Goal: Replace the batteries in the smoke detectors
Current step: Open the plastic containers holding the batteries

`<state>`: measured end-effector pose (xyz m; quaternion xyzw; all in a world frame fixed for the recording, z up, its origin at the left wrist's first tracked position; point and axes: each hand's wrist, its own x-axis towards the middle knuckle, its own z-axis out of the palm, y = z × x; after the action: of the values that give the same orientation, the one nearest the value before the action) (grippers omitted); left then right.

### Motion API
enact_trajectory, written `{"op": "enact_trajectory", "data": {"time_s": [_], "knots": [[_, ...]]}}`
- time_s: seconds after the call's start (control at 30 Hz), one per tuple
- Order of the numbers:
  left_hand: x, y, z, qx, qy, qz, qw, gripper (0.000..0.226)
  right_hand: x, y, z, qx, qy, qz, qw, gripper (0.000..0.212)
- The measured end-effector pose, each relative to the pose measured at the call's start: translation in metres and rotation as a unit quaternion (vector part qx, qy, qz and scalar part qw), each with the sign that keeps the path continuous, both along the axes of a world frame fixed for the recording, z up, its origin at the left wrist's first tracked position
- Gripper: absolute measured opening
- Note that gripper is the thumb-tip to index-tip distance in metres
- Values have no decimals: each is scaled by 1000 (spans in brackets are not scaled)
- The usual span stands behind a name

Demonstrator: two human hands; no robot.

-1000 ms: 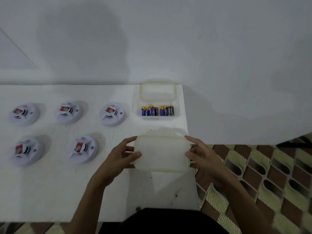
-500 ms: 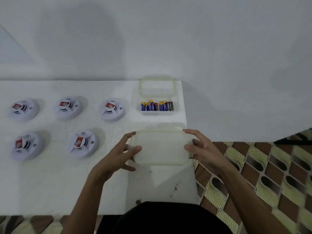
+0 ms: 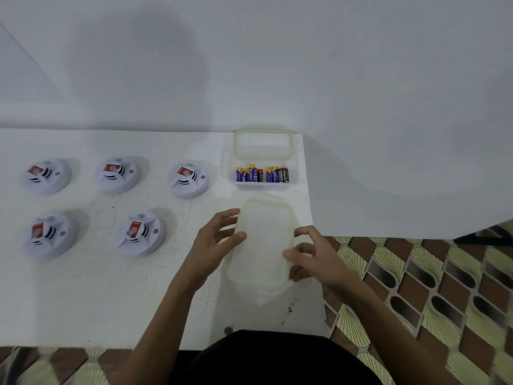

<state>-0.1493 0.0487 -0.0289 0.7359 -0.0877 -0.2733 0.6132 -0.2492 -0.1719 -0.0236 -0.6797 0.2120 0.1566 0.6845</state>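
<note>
Several white smoke detectors with red labels lie on the white table (image 3: 83,301), the nearest one (image 3: 141,232) left of my hands. An open clear box (image 3: 262,173) with a green-rimmed lid holds several batteries (image 3: 262,174) at the table's back right. In front of it I hold a second, closed translucent container (image 3: 262,243) with a green rim, turned lengthwise. My left hand (image 3: 213,245) grips its left side and my right hand (image 3: 313,257) its right side.
The table's right edge (image 3: 313,245) runs just beside the container, with patterned brown and yellow floor tiles (image 3: 416,287) beyond. A white wall (image 3: 249,65) rises behind the table.
I have turned the closed container from crosswise to lengthwise between my hands. The detectors and the battery box have not moved.
</note>
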Motion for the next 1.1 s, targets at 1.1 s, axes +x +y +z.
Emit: {"op": "enact_trajectory", "data": {"time_s": [1.1], "knots": [[11, 12, 2, -29, 126, -102, 986, 69, 1, 6, -9, 34, -47, -81, 995, 56]]}}
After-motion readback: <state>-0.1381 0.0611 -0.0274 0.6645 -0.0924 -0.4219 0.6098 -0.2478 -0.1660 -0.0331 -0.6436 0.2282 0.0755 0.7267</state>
